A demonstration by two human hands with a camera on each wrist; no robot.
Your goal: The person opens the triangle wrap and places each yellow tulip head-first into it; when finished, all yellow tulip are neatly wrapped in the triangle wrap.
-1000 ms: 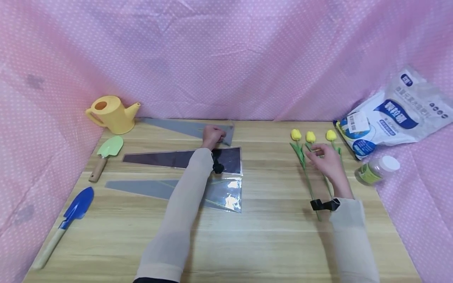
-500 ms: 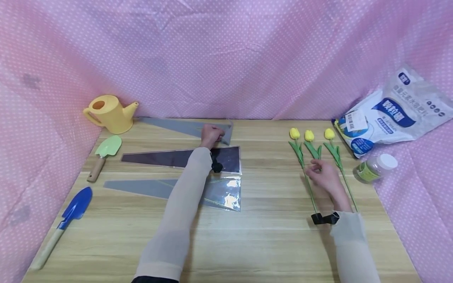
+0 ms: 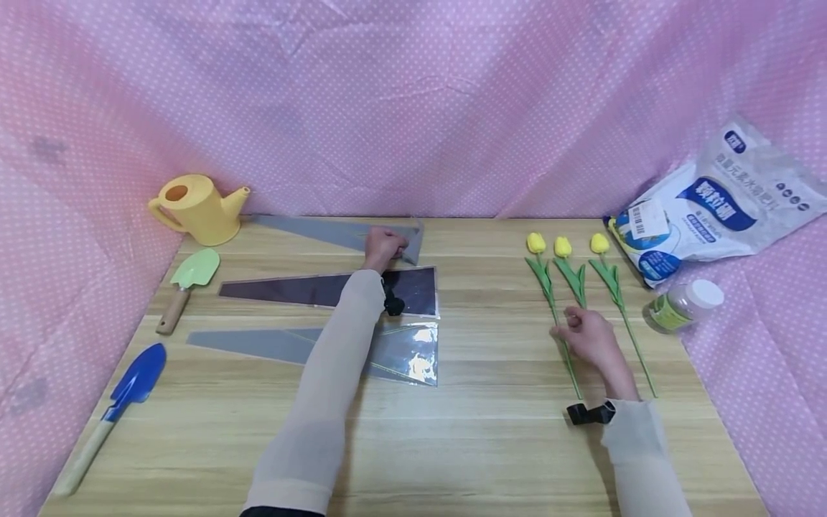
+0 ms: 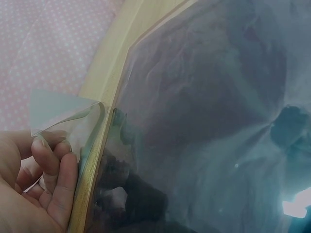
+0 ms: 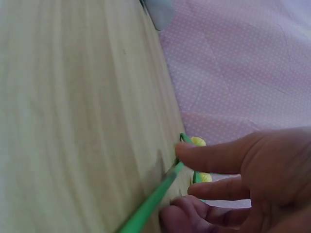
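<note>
At the back of the table, my left hand (image 3: 382, 245) pinches the wide end's corner of a grey, tapered plastic flower sleeve (image 3: 323, 231). In the left wrist view, that corner (image 4: 63, 109) is lifted and folded over above the fingertips. Three yellow tulips with green stems lie side by side on the right. My right hand (image 3: 593, 337) is over the lower stem of the middle tulip (image 3: 571, 276), hiding it. Its thumb (image 5: 209, 156) overlaps the stem of the left tulip (image 3: 549, 287), with the index finger spread apart. The right tulip (image 3: 617, 294) lies beside the hand.
Nearer me lie a dark sleeve (image 3: 284, 289) and another grey sleeve (image 3: 258, 341). A yellow watering can (image 3: 205, 212), green trowel (image 3: 197, 267) and blue trowel (image 3: 141, 373) line the left. On the right are a printed bag (image 3: 685, 230) and a white-capped jar (image 3: 685, 305).
My right hand has moved down along the tulip stems, from near the blooms and leaves toward the lower stems. My left hand keeps its pinch on the back sleeve's corner.
</note>
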